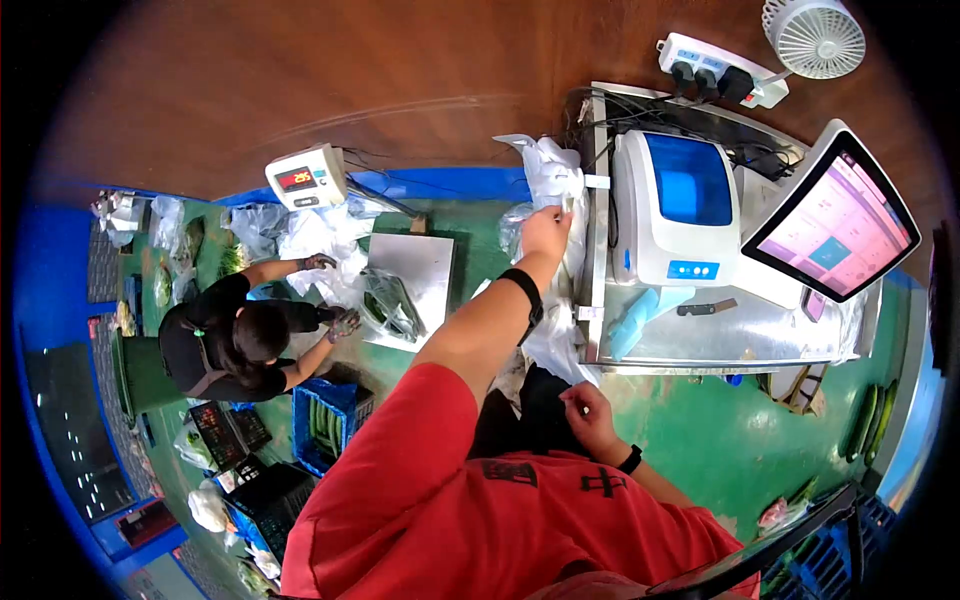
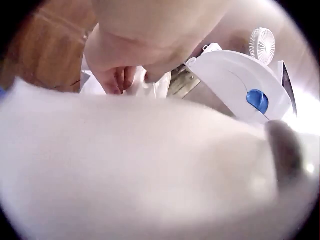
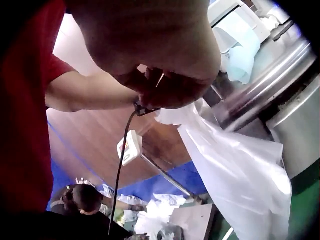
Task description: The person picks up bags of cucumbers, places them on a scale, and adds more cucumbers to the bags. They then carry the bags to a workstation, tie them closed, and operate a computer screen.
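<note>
My left hand (image 1: 546,232) reaches up to a bunch of white plastic bags (image 1: 553,170) hanging along the metal counter's edge. In the left wrist view its curled fingers (image 2: 119,79) pinch the white plastic. My right hand (image 1: 592,418) hangs in front of my body, below the counter corner, with its fingers loosely curled and nothing showing in them. From the right wrist, that hand (image 3: 150,65) is seen close up and dark. A long white bag (image 3: 240,175) drapes down beyond it.
A label printer (image 1: 675,210), touchscreen (image 1: 835,225) and knife (image 1: 706,308) stand or lie on the metal counter (image 1: 760,340). At left a gloved person (image 1: 245,335) handles bagged vegetables (image 1: 390,305) over a floor scale (image 1: 425,265). A blue crate (image 1: 325,425) holds green vegetables.
</note>
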A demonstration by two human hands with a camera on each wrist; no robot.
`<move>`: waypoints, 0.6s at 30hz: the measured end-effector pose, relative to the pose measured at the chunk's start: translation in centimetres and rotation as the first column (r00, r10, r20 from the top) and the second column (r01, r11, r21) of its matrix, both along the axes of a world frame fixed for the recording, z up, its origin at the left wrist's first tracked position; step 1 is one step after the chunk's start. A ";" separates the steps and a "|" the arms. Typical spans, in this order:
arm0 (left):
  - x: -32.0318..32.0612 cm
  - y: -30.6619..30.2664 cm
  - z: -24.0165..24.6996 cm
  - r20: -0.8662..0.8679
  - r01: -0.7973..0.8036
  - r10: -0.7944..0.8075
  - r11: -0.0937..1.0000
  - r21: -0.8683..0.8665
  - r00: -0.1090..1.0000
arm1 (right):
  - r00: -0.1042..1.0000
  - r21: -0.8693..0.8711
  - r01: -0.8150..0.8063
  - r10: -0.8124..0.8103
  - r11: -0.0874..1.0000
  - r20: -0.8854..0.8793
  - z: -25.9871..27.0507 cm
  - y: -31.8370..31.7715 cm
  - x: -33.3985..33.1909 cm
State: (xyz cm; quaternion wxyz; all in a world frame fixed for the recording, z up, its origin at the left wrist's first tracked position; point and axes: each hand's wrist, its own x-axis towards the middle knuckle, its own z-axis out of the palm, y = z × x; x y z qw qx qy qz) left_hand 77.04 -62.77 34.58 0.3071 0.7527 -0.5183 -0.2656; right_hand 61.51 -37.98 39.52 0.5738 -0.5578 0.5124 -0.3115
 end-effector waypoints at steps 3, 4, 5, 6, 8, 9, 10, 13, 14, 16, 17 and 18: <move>1.1 -0.7 -1.3 0.015 0.035 -0.035 0.999 0.014 0.999 | 0.997 0.024 0.060 -0.059 0.998 -0.040 0.8 -1.5 0.8; 1.9 -0.5 -1.2 -0.053 0.042 -0.042 0.999 0.011 0.998 | 0.997 0.029 0.063 -0.062 0.998 -0.041 1.1 -2.1 1.1; 2.7 -0.1 -1.7 -0.161 0.026 -0.035 0.998 -0.057 0.986 | 0.997 -0.007 0.071 -0.071 0.997 -0.034 1.5 -2.7 1.6; 3.7 0.3 -1.8 -0.162 0.028 -0.037 0.998 -0.054 0.986 | 0.996 -0.045 0.079 -0.081 0.996 -0.027 1.9 -3.4 2.1; 5.8 1.3 -1.2 -0.293 0.033 -0.025 0.999 0.022 0.956 | 0.996 -0.074 0.080 -0.083 0.994 -0.039 2.7 -4.6 3.5; 6.8 1.7 -0.9 -0.440 0.040 0.003 0.995 0.088 0.898 | 0.995 -0.106 0.075 -0.081 0.992 -0.050 3.1 -5.3 4.3; 8.0 2.5 -0.9 -0.443 0.032 0.012 0.995 0.091 0.896 | 0.996 -0.103 0.067 -0.073 0.992 -0.054 3.4 -6.0 5.3; 12.5 6.4 -2.6 -0.577 -0.067 0.082 0.997 0.047 0.812 | 0.981 -0.297 0.160 -0.185 0.941 -0.060 3.3 -8.1 9.0; 14.4 8.2 -2.2 -0.506 -0.111 0.120 0.993 0.048 0.854 | 0.981 -0.312 0.133 -0.170 0.941 -0.095 3.6 -9.1 10.5; 18.7 12.4 -2.6 -0.512 -0.267 0.248 0.963 0.036 0.822 | 0.977 -0.353 0.158 -0.197 0.922 -0.076 3.3 -10.2 13.9; 21.5 14.7 -3.1 -0.394 -0.335 0.332 0.940 0.064 0.857 | 0.984 -0.318 0.146 -0.171 0.937 -0.052 2.8 -10.9 15.7; 24.0 17.2 -2.0 -0.084 -0.406 0.411 0.911 0.071 0.908 | 0.988 -0.279 0.134 -0.150 0.951 -0.038 2.3 -11.3 17.4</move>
